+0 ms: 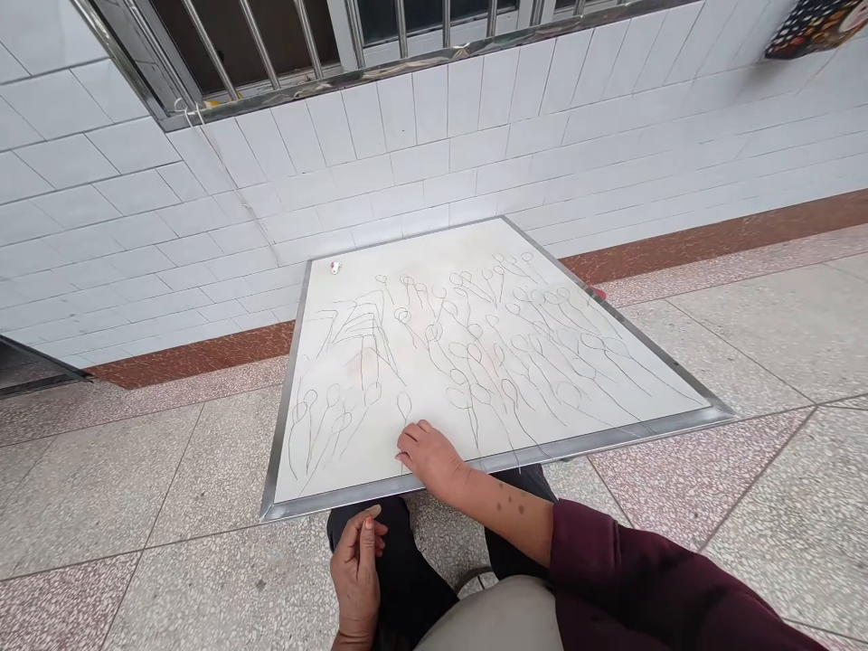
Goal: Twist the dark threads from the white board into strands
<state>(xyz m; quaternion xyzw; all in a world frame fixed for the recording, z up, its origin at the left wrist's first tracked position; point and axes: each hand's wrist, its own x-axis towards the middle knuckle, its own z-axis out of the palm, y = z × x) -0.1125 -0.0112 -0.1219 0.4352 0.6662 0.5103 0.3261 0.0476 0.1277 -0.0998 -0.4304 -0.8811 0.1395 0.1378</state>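
Observation:
Low on the white tabletop [353, 443], my right hand [432, 459] rests with its fingers curled together and their tips down on a thin dark looped strand [404, 407]. The strand's loop shows just beyond the fingers; part of its tail is hidden under them. My left hand [356, 574] is below the table's front edge, over my left leg. Its thumb and fingers are pinched together, with a small tan piece [375, 512] at the tips that I cannot make out. Several similar looped strands [510, 391] lie spread over the middle and right of the tabletop.
Bent strands without clear loops [359, 316] lie at the back left. A small white and red object [335, 268] sits near the far left corner. A metal rim [325, 502] edges the table. Behind stand a tiled wall [407, 172] and a barred window [400, 36].

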